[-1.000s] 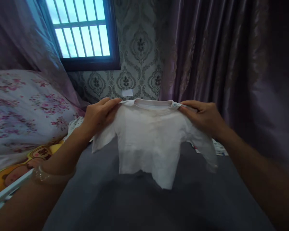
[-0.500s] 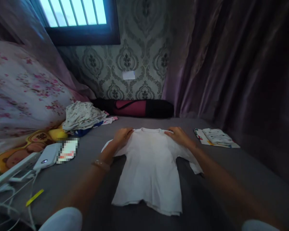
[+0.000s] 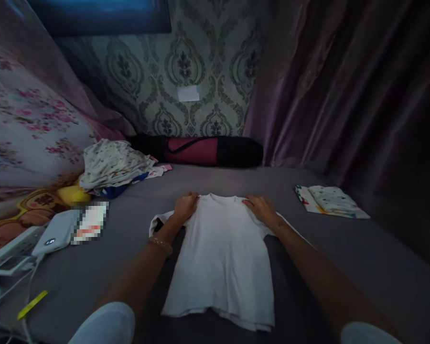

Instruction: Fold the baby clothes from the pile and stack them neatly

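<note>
Shirt (image 3: 224, 258), white, lies spread on the grey sheet (image 3: 215, 179), its neck toward the patterned wall (image 3: 215, 52). Left hand (image 3: 186, 208) and right hand (image 3: 261, 209) touch its two shoulders; whether they pinch the cloth, I cannot tell.

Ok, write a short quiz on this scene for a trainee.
1. Fill in: the left hand and right hand are at the ____ of the white shirt.
2. True or false: the folded cloth lies to the right of the white shirt.
3. Multiple choice: the middle of the long roll by the patterned wall is A) yellow, B) maroon, C) green.

Key: 1 shoulders; 2 true; 3 B.
</note>
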Action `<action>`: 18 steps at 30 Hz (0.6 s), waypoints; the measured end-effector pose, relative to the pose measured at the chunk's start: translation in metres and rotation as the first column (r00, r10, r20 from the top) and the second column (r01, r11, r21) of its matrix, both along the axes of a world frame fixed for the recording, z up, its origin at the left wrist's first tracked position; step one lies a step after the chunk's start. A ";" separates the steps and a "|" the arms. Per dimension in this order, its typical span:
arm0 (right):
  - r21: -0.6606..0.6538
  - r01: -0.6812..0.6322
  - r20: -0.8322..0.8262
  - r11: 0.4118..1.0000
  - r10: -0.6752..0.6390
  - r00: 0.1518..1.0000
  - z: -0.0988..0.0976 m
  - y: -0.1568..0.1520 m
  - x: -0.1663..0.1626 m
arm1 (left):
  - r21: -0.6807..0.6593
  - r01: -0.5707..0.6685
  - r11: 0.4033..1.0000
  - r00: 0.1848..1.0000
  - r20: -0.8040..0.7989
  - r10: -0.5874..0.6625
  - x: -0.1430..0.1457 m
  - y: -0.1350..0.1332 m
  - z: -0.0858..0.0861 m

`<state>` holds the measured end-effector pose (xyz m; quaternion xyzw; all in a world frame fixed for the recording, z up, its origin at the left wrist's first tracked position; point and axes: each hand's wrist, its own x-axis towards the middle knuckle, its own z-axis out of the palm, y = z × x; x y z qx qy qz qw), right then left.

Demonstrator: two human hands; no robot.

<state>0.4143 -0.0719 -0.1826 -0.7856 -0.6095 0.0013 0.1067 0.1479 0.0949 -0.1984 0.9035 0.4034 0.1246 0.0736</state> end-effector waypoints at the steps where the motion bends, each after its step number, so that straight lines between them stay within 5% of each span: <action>1: -0.004 0.000 0.002 1.000 0.000 1.000 -0.003 0.003 0.001 | 0.007 -0.006 1.000 1.000 -0.017 0.006 0.001 0.002 -0.001; 7: -0.015 0.036 0.003 0.999 -0.036 0.999 -0.016 0.021 0.010 | 0.064 -0.021 0.998 0.994 -0.109 0.028 0.010 0.022 0.000; 18: 0.011 0.044 0.035 0.999 -0.044 0.998 -0.009 0.059 0.018 | 0.166 0.049 0.985 0.973 -0.230 -0.009 0.025 0.069 0.010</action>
